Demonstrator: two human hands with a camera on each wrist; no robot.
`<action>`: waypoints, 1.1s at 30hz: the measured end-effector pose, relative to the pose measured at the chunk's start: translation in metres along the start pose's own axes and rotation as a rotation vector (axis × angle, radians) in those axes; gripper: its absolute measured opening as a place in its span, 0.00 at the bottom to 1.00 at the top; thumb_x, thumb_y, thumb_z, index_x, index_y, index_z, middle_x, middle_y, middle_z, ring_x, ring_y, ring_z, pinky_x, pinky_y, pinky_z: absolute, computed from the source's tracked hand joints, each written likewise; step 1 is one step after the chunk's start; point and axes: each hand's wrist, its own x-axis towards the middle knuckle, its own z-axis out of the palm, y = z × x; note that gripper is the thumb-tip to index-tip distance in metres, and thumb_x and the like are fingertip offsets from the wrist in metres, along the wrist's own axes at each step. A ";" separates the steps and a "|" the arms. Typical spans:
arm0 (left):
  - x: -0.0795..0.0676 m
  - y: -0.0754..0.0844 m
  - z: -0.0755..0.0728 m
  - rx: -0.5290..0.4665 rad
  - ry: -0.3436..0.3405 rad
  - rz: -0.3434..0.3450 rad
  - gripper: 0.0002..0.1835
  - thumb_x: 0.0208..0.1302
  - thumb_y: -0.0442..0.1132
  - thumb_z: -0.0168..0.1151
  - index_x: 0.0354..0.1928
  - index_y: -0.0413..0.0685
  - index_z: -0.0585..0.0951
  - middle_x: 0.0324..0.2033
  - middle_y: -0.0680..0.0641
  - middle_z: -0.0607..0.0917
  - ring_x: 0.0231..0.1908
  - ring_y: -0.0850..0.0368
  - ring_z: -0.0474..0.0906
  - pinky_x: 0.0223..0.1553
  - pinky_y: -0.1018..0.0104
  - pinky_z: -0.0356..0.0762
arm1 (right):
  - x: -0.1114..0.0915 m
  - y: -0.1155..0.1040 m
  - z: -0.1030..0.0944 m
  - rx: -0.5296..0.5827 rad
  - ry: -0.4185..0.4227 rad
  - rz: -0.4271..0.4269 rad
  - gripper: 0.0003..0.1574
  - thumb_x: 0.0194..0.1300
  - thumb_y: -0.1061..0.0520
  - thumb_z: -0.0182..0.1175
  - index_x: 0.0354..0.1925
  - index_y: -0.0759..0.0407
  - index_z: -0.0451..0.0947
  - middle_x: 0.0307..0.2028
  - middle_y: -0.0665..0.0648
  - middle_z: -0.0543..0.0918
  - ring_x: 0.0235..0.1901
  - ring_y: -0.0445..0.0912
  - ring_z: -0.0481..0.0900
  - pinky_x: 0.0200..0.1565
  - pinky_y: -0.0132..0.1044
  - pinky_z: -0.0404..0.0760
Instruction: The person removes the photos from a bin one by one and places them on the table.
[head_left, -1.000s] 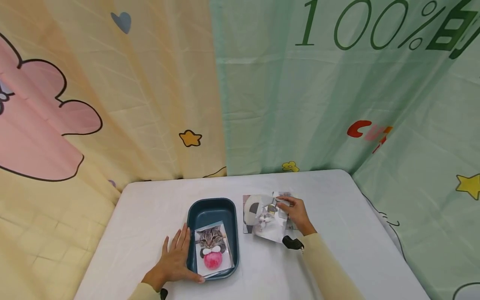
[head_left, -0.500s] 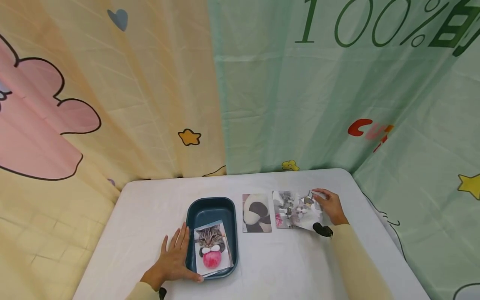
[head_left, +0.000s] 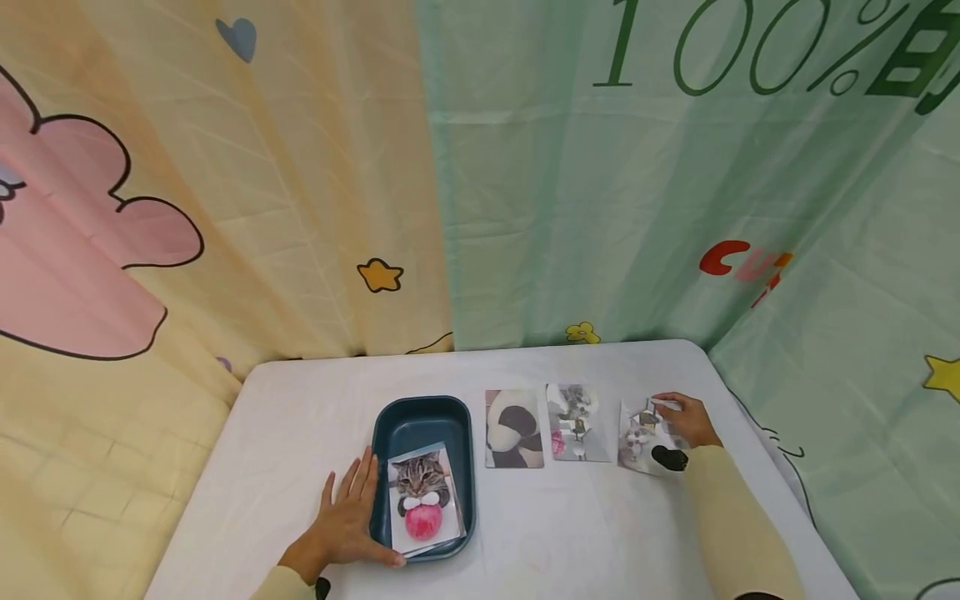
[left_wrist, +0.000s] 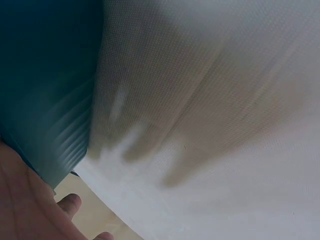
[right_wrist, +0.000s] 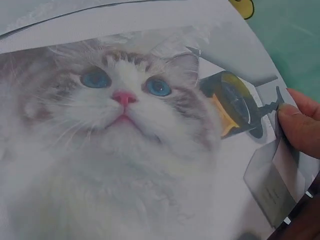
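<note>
Head view evenly bright; left wrist view: soft-edged shadows (left_wrist: 176, 176) on white cloth (left_wrist: 240, 197); right wrist view dimmer.

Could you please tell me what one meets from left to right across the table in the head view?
Left hand, dark blue tray, dark-patched card, pink-spotted card, white cat card, right hand.

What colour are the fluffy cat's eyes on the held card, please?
Blue eyes, clearest from right wrist.
</note>
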 end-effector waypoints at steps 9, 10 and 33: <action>-0.001 0.001 -0.002 0.011 0.013 0.023 0.83 0.18 0.81 0.67 0.74 0.35 0.47 0.75 0.36 0.43 0.72 0.37 0.41 0.65 0.31 0.30 | -0.006 -0.017 0.003 -0.022 0.014 0.151 0.31 0.70 0.60 0.54 0.65 0.75 0.61 0.65 0.79 0.59 0.65 0.70 0.55 0.63 0.62 0.59; -0.001 0.001 -0.002 0.008 0.010 0.020 0.82 0.18 0.81 0.67 0.74 0.36 0.47 0.75 0.36 0.43 0.72 0.36 0.41 0.65 0.31 0.29 | -0.007 -0.018 0.004 -0.031 0.025 0.156 0.32 0.70 0.59 0.54 0.66 0.74 0.60 0.65 0.79 0.58 0.66 0.70 0.54 0.64 0.62 0.58; -0.002 -0.001 0.002 0.004 0.029 0.014 0.83 0.17 0.82 0.66 0.74 0.36 0.48 0.74 0.36 0.44 0.72 0.37 0.42 0.66 0.32 0.30 | -0.024 -0.105 0.115 -0.076 -0.070 -0.234 0.19 0.64 0.64 0.62 0.53 0.71 0.76 0.46 0.67 0.82 0.47 0.58 0.80 0.52 0.52 0.77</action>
